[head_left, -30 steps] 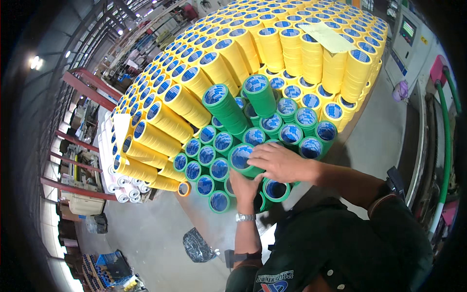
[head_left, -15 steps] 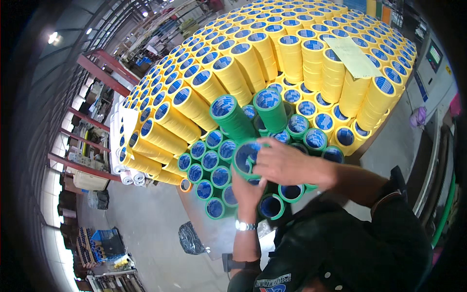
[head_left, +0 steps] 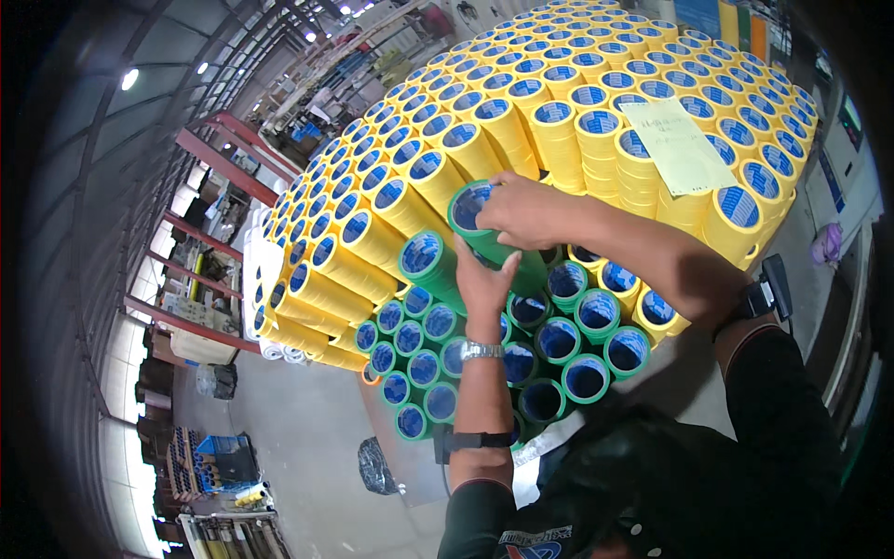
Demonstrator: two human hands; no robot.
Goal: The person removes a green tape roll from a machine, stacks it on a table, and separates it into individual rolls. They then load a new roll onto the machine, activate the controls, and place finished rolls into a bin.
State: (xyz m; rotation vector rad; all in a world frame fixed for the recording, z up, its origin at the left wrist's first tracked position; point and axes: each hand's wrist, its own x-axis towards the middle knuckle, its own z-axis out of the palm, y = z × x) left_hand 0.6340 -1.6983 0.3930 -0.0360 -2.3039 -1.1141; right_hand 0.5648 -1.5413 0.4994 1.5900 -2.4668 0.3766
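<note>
Seen from the head camera, the only view, both hands are clamped on one stack of green tape rolls (head_left: 484, 238), which is held tilted at the border where the short green stacks meet the taller yellow ones. The right hand (head_left: 526, 212) grips the upper end, fingers curled over the rim of the top roll with its blue core showing beside them, while the left hand (head_left: 484, 279) cups the column from below, palm against the green side and thumb up along it. The stack sits just beside a second upright green stack (head_left: 424, 261) on its left and touches or nearly touches the wall of yellow tape stacks (head_left: 559, 130) behind it; I cannot tell whether its bottom roll rests on anything, since the left hand hides it. Below the hands lies the bed of low green rolls (head_left: 568, 349), their open cores facing up, and a pale paper sheet (head_left: 675, 144) lies on top of the yellow stacks to the right. A watch (head_left: 481, 350) rides the left wrist. To handle this well, I judge the grip should stay at both ends so the loose rolls cannot slide apart, with the column kept straight, lowered squarely beside its green neighbour, and the lower hand drawn out only once the bottom roll sits flat, lest the stack lean into the yellow wall.
</note>
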